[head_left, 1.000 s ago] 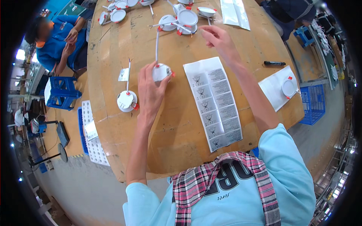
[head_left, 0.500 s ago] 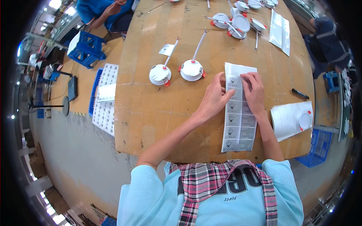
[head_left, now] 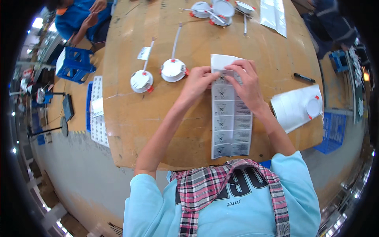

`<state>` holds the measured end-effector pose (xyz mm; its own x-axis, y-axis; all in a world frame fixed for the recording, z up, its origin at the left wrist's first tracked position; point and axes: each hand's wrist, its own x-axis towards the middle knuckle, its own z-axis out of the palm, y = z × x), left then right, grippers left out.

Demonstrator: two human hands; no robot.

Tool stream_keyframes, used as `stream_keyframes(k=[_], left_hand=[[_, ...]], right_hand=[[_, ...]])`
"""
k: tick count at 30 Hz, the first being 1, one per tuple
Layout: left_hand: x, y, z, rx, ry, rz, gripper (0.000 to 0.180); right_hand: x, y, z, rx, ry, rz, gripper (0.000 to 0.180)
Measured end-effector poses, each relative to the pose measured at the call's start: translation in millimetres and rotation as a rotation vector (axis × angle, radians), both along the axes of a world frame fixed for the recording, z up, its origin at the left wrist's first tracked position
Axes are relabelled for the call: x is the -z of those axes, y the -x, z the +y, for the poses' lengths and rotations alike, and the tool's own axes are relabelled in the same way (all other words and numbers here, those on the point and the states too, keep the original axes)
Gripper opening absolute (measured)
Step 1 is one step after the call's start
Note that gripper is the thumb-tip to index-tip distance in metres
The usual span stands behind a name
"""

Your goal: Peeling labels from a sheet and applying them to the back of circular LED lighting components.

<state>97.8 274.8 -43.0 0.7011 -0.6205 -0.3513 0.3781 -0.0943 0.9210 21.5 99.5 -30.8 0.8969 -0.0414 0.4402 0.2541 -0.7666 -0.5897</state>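
Observation:
A long white sheet of stickers (head_left: 231,126), printed with rows of symbols and small text, lies lengthwise in front of me. My left hand (head_left: 197,83) holds its left edge near the top, with the thumb over the paper. My right hand (head_left: 248,83) bends over the upper rows, thumb and fingertips gripping at the sheet close to the left thumb. Left of the sheet sit two round white downlights with red clips: the nearer-left downlight (head_left: 140,81) and another downlight (head_left: 173,70). Each has a white cable pointing away; a small label (head_left: 144,53) hangs on the left one's cable.
Several more downlights (head_left: 223,8) lie at the far side beside a clear plastic bag (head_left: 273,17). On the right are a black marker (head_left: 304,78) and white sheets (head_left: 290,112) bearing one downlight (head_left: 314,106). Two other people work at the far corners. A blue stool (head_left: 75,65) stands left.
The view has shifted, so the table's things sit further left and higher. Both hands have come closer together, the left thumb now over the sheet's edge and the right fingers on its upper rows.

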Motion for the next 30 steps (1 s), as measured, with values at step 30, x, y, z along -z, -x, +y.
stream_keyframes(k=[30], left_hand=[[-11.3,5.6,-1.3,0.012,0.013,-0.155,0.037]], right_hand=[[-31.8,-7.2,-5.2,-0.163,0.061,0.138,0.019]])
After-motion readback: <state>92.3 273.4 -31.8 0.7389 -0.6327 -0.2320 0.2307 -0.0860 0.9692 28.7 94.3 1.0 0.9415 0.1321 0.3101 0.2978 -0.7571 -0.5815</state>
